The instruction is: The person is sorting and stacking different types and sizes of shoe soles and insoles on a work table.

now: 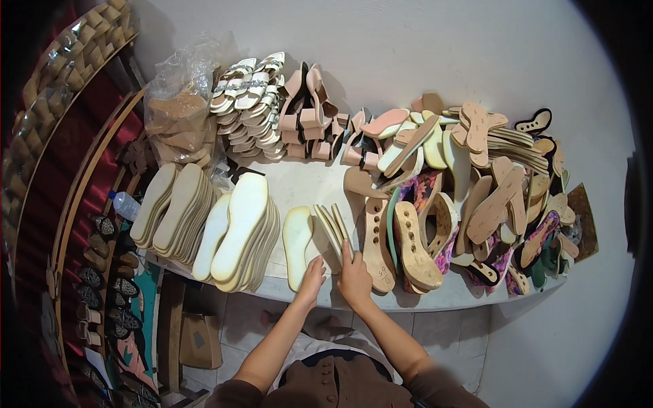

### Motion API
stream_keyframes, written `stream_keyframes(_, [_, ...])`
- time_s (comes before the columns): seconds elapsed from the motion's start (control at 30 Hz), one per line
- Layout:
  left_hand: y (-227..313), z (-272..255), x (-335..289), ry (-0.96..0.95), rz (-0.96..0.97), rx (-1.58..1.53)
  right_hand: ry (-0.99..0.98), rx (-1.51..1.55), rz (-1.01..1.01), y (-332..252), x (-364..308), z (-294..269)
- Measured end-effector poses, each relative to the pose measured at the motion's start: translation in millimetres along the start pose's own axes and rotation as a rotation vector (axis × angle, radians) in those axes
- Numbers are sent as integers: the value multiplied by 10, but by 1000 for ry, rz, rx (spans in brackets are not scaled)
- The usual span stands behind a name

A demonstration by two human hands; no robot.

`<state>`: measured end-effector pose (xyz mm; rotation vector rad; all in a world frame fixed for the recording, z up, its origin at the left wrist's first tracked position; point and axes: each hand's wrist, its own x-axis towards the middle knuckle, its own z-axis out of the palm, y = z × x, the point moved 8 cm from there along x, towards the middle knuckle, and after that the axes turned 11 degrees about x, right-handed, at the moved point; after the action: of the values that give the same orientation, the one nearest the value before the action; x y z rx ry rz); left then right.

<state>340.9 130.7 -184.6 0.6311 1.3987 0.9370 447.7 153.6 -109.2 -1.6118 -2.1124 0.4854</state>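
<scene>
At lower centre, the left hand (312,275) rests flat on a pale insole (296,239) while the right hand (354,277) lies open-fingered against a small stack of upright insoles (333,228).

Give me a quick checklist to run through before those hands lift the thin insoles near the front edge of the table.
1. Left hand on the work: ok, it rests by the pale insole lying flat.
2. Right hand on the work: ok, its fingers touch the fanned insole boards.
3. Firm hold on the boards: cannot tell, the fingers lie on them, no closed grasp shows.
4. Support under the boards: ok, they lie on the white table.
5. Room on the right: not ok, the holed wooden soles lie close beside the hand.
6. Stack of cream insoles on the left: ok, apart from the hands.
</scene>
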Motion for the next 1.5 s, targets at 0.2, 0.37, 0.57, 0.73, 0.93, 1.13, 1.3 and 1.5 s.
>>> stream_keyframes(0.2, [33, 76, -9, -26, 6, 11, 0, -84, -83, 118, -15, 126])
stream_keyframes(0.37, [92, 134, -66, -48, 66, 90, 111, 515, 101, 376, 6, 88])
stream_keyframes(0.57, [853, 167, -496, 42, 526, 237, -115, 1614, 368, -225, 34, -94])
stream_keyframes(0.73, [1406, -78, -906, 54, 653, 274, -39, 1605, 284, -813, 146, -444])
stream_keyframes(0.93, [1935, -696, -1228, 176, 758, 494, -40, 1661, 162, -1547, 262, -394])
stream_keyframes(1.13, [1961, -1333, -1166, 53, 677, 451, 14, 1486, 102, -2060, 249, -78])
stream_keyframes(1.3, [1895, -1607, -1053, -74, 525, 342, 31, 1313, 71, -2317, 194, 128])
stream_keyframes(1.5, [1912, -1620, -967, -97, 616, 472, 125, 1185, 67, -2302, 227, 189])
